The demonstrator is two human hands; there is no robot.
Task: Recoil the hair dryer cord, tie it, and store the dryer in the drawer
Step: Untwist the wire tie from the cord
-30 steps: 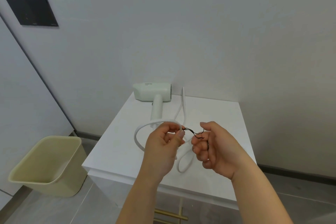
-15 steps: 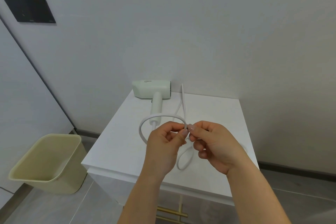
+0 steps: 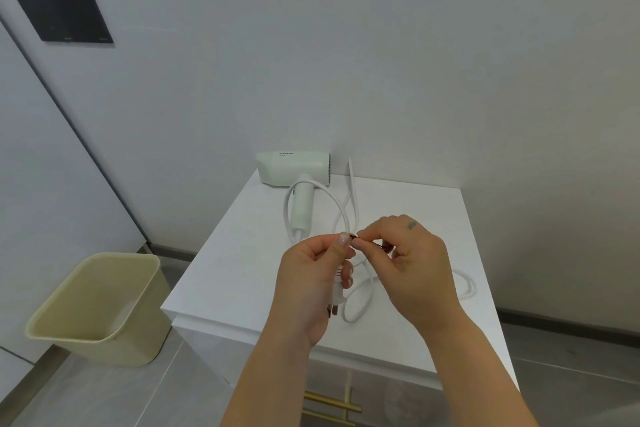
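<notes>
Both hands (image 3: 313,282) (image 3: 412,267) pinch the cord (image 3: 341,215); bin (image 3: 100,308) beside cabinet (image 3: 221,274).

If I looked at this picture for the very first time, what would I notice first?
Probably the two hands in the middle: the left hand holds the white cord and its plug, while the right hand pinches a thin dark tie against it. Behind them the pale green hair dryer lies on the white cabinet by the wall. A beige bin stands on the floor to the left.
</notes>
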